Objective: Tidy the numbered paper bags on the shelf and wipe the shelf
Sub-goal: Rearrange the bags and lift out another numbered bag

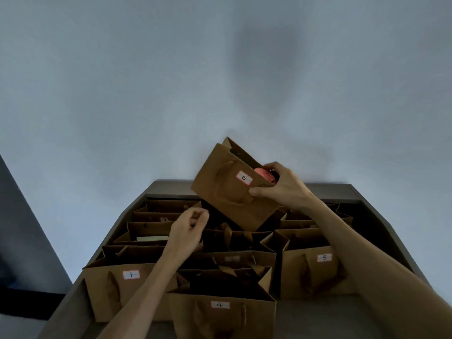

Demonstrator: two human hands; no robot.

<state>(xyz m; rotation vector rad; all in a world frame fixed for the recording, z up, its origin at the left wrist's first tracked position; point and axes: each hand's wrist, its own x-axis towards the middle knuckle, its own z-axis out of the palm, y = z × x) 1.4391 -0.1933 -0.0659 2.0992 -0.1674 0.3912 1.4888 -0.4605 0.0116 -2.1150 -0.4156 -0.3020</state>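
Observation:
Several brown paper bags with numbered white labels stand on a grey shelf (371, 314). My right hand (281, 183) grips the rim of the bag marked 6 (227, 189) and holds it tilted in the air above the back rows; something pink (265, 176) shows in its mouth. My left hand (188, 228) hovers over the middle bags with its fingers curled and nothing visible in it. Bag 1 (132, 289) stands front left, bag 4 (220, 314) front centre, bag 5 (315, 272) on the right, and bag 3 (161, 217) farther back on the left.
A pale wall (220, 81) rises right behind the shelf. The shelf has raised grey edges (381, 211) at the back and sides. A dark panel (22, 228) stands to the left, with dark floor below it. A pale flat item (151, 239) lies inside one left bag.

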